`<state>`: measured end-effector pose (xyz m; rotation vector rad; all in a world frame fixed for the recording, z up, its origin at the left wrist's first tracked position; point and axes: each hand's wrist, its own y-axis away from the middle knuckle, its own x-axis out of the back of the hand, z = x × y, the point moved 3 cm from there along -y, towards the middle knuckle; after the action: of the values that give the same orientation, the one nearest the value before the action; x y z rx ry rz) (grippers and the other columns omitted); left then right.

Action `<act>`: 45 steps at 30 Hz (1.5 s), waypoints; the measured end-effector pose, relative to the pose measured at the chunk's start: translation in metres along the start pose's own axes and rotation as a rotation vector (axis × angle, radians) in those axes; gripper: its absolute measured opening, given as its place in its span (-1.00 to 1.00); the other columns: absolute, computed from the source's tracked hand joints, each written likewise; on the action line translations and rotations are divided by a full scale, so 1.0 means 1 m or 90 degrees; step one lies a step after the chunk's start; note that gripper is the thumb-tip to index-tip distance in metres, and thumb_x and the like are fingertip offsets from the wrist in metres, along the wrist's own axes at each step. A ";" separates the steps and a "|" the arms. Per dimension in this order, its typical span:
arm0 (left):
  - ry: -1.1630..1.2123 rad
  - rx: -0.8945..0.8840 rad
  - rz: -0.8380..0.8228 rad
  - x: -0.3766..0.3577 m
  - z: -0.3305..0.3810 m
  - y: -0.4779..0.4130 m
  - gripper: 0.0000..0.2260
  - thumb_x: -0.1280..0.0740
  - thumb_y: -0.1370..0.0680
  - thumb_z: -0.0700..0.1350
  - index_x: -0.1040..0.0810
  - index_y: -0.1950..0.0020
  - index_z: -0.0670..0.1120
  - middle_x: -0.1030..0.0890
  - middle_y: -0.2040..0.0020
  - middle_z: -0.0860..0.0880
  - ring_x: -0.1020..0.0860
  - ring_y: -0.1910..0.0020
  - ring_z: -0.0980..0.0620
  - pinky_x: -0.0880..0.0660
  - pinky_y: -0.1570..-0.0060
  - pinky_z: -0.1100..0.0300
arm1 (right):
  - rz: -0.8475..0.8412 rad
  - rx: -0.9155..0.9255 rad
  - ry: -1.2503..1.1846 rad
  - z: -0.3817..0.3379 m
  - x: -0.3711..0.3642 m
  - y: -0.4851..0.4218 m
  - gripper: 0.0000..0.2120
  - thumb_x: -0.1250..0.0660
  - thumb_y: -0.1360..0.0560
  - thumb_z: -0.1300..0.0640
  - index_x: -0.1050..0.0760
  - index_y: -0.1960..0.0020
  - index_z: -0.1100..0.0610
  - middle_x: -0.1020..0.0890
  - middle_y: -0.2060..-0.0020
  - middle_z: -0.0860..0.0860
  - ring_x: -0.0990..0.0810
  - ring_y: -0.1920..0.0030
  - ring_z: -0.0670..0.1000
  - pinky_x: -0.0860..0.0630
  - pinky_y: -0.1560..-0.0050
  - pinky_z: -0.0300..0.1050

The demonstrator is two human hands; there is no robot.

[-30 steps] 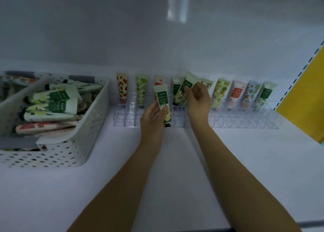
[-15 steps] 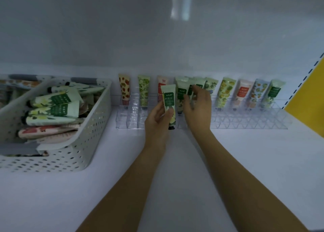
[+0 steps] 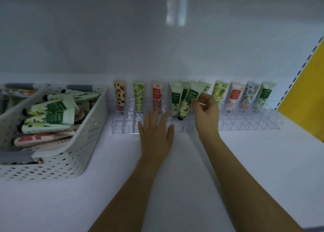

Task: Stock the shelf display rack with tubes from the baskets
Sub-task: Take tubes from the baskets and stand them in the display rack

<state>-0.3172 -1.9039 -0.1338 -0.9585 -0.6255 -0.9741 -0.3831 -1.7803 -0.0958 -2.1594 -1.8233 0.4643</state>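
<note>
The green-label tube (image 3: 175, 101) gripped half a second ago has been released by the left hand (image 3: 156, 131), now flat with fingers spread. The tube stands in the clear plastic rack (image 3: 245, 124) just beyond its fingertips. A glossy, black-capped tilted tube (image 3: 190, 98) is pinched at its edge by the right hand (image 3: 206, 112). A perforated white basket (image 3: 87, 135) lies left of the left hand.

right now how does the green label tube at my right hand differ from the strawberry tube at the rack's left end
The green-label tube is tilted, top to the right; the strawberry tube stands upright. The right hand pinches the green-label tube; no hand touches the strawberry tube. Both are cap down at the clear rack.
</note>
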 end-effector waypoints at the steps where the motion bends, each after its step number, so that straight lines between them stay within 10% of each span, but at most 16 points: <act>1: -0.027 0.019 -0.035 -0.002 -0.001 0.000 -0.57 -0.02 -0.63 0.05 -0.10 -0.50 0.07 -0.01 -0.54 0.03 0.11 -0.51 0.02 0.25 -0.43 -0.03 | 0.025 -0.003 -0.014 0.001 0.005 -0.003 -0.80 -0.28 -0.52 0.25 -0.41 -0.14 0.19 -0.49 0.16 -0.12 -0.48 0.15 -0.22 -0.43 0.22 -0.52; 14: -0.074 0.022 -0.088 -0.003 0.000 0.002 -0.54 -0.02 -0.63 0.04 -0.02 -0.51 0.08 0.04 -0.54 0.04 0.18 -0.51 0.01 0.33 -0.41 -0.05 | 0.030 0.080 0.132 0.015 -0.003 -0.022 -0.84 -0.28 -0.53 0.23 -0.43 -0.10 0.17 -0.51 0.12 -0.07 -0.49 0.14 -0.12 -0.38 0.23 -0.53; 20: -0.067 0.025 -0.081 -0.004 0.001 0.001 -0.54 -0.03 -0.62 0.04 -0.03 -0.51 0.08 0.03 -0.54 0.04 0.17 -0.51 0.02 0.35 -0.40 -0.04 | -0.015 0.081 0.244 0.029 -0.013 -0.020 -0.75 -0.26 -0.54 0.19 -0.46 -0.20 0.23 -0.60 -0.05 0.10 -0.55 -0.01 0.01 -0.48 -0.08 -0.09; 31: -0.013 0.009 -0.036 0.004 0.002 0.003 -0.47 0.10 -0.52 0.06 -0.18 -0.48 -0.01 -0.12 -0.52 0.00 0.03 -0.51 0.02 0.22 -0.44 0.00 | 0.024 0.218 0.307 0.002 -0.009 0.002 -0.67 -0.26 -0.48 0.28 -0.42 -0.22 0.34 -0.51 -0.10 0.24 -0.47 -0.14 0.18 -0.29 -0.11 -0.20; 35: 0.110 -0.044 0.128 0.046 0.007 0.007 -0.52 0.02 -0.49 0.03 -0.53 -0.18 -0.15 -0.52 -0.24 -0.14 -0.41 -0.28 -0.13 -0.29 -0.29 -0.03 | -0.025 0.306 0.285 -0.019 -0.019 0.024 -0.68 -0.17 -0.44 0.22 -0.48 -0.12 0.35 -0.53 -0.03 0.26 -0.43 -0.09 0.05 -0.27 -0.11 -0.31; 38: 0.096 -0.134 0.242 0.103 0.000 0.006 -0.68 -0.10 -0.48 -0.12 -0.59 0.01 -0.22 -0.61 -0.02 -0.21 -0.53 -0.06 -0.13 -0.31 -0.11 0.10 | -0.080 0.341 0.248 -0.036 -0.037 0.042 -0.64 -0.11 -0.39 0.17 -0.51 -0.05 0.35 -0.55 0.01 0.25 -0.40 -0.06 -0.02 -0.22 -0.10 -0.50; 45: -0.055 -0.051 0.151 0.225 -0.084 -0.002 -0.70 -0.14 -0.57 -0.31 -0.44 -0.29 -0.18 -0.40 -0.33 -0.18 -0.37 -0.31 -0.11 -0.24 -0.25 0.23 | -0.325 0.306 0.163 -0.074 -0.120 0.086 -0.73 -0.19 -0.47 0.19 -0.52 -0.09 0.27 -0.51 -0.01 0.08 -0.42 -0.03 -0.10 -0.28 0.01 -0.50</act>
<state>-0.2164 -2.0687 0.0083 -1.1230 -0.5334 -0.7541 -0.2937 -1.9128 -0.0555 -1.3166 -1.7978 0.4256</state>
